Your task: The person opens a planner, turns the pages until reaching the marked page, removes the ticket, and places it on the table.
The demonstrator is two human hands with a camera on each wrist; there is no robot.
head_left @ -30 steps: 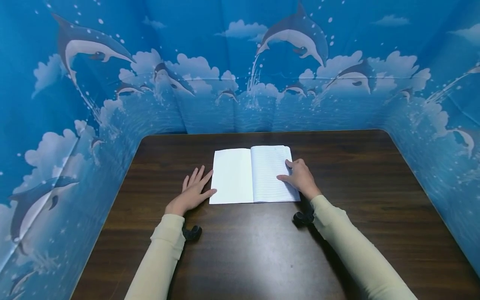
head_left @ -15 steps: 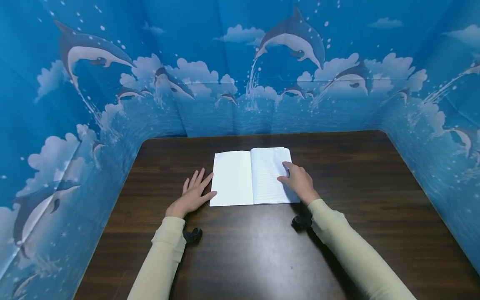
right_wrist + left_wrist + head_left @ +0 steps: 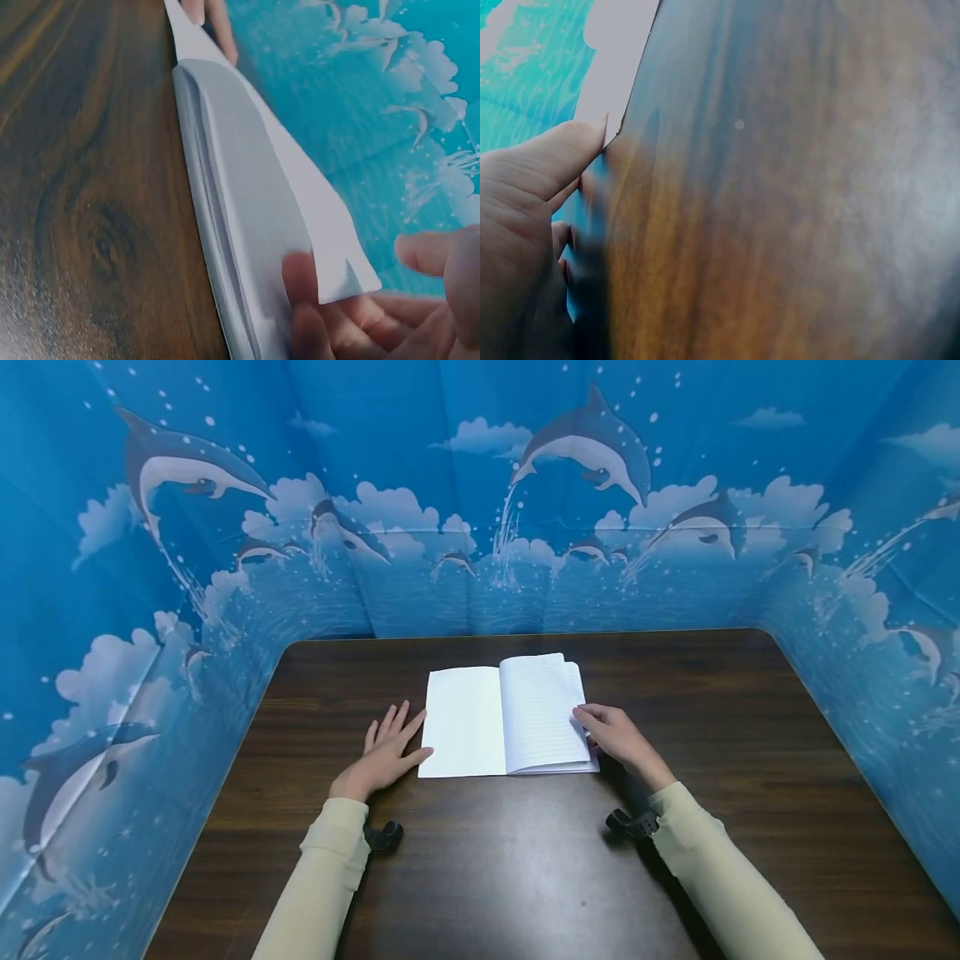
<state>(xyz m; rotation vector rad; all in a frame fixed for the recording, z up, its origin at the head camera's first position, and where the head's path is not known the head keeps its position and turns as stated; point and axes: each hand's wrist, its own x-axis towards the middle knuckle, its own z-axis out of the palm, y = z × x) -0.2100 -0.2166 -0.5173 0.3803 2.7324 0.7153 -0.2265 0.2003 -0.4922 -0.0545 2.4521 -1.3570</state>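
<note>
An open notebook (image 3: 465,722) lies on the dark wooden table, its left page blank white and its right page ruled. My left hand (image 3: 381,756) rests flat at its left edge, fingers spread, thumb on the lower left page edge. In the left wrist view, that thumb (image 3: 562,154) lies at the page corner. At the notebook's right edge, my right hand (image 3: 618,735) holds the edge of a lifted ruled page (image 3: 542,718) between thumb and fingers. The right wrist view shows curled fingers (image 3: 360,326) under this page, which bows up off the stack below.
The brown wooden table (image 3: 480,868) has rounded far corners. A blue curtain (image 3: 420,585) printed with dolphins and clouds hangs around its back and sides. Each wrist wears a black camera strap, and pale sleeves cover both arms.
My right hand has moved from the right page to its outer edge and lifted a ruled page, shifting it off the stack. My left hand has stayed in place.
</note>
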